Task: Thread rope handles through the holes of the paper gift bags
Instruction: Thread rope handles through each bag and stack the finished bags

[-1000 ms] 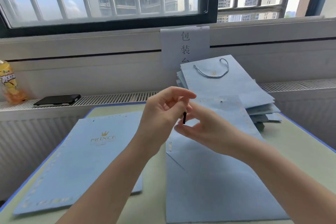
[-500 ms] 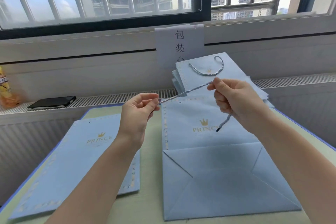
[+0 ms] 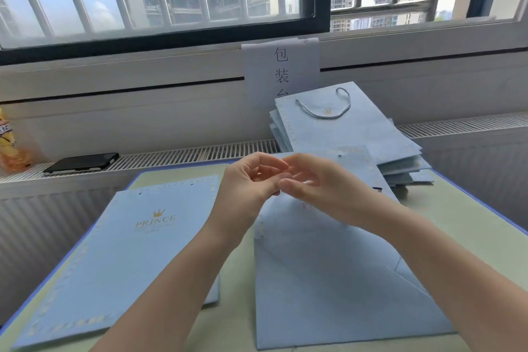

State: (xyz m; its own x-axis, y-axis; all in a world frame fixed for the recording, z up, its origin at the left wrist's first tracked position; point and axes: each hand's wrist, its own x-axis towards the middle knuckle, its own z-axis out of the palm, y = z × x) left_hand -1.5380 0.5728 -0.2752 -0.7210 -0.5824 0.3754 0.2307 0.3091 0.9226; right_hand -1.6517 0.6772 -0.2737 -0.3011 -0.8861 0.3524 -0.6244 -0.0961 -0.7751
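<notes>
My left hand (image 3: 248, 183) and my right hand (image 3: 325, 194) meet fingertip to fingertip above the top of a flat light-blue paper gift bag (image 3: 328, 280) lying in the middle of the table. Both pinch a thin rope handle that is almost wholly hidden between them. Only a dark rope tip (image 3: 377, 188) pokes out beyond my right hand. A punched hole (image 3: 339, 155) shows near the bag's top edge. A second flat bag (image 3: 137, 251) with a gold PRINCE crown logo lies to the left.
A stack of blue bags (image 3: 371, 140) leans at the back right, its top bag carrying a rope handle (image 3: 323, 115). A black phone (image 3: 81, 163) and a yellow bottle (image 3: 8, 143) sit on the radiator ledge. A paper sign (image 3: 281, 71) hangs below the window.
Half a second ago my hands were apart with the rope stretched between them. They have come together over the middle bag's top, and the rope is now mostly hidden.
</notes>
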